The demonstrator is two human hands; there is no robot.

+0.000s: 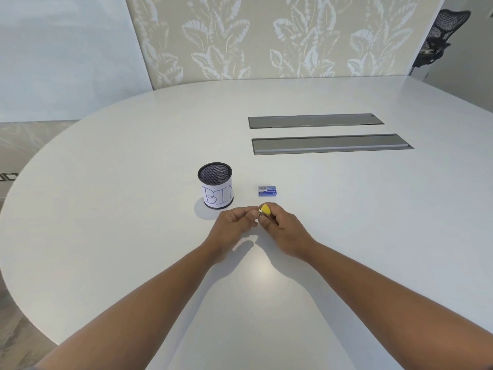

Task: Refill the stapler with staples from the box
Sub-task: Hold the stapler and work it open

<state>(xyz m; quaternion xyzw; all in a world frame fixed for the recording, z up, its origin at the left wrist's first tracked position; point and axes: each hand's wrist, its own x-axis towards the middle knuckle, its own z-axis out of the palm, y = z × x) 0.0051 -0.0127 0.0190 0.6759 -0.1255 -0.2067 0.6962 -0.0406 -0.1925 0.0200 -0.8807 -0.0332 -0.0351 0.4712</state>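
A small yellow stapler (pixel 265 209) is held just above the white table, near its middle. My right hand (pixel 282 227) is wrapped around its body, so only the yellow top and the metal front end show. My left hand (pixel 234 222) pinches that metal front end with fingertips; whether it holds staples is too small to tell. The blue staple box (pixel 269 191) lies closed on the table just beyond my hands, untouched.
A black mesh cup (pixel 215 188) with a paper label reading "BIN" stands left of the box. Two grey cable hatches (pixel 330 144) are set into the round table (pixel 133 236) farther back. A black office chair (pixel 440 38) stands at the far right.
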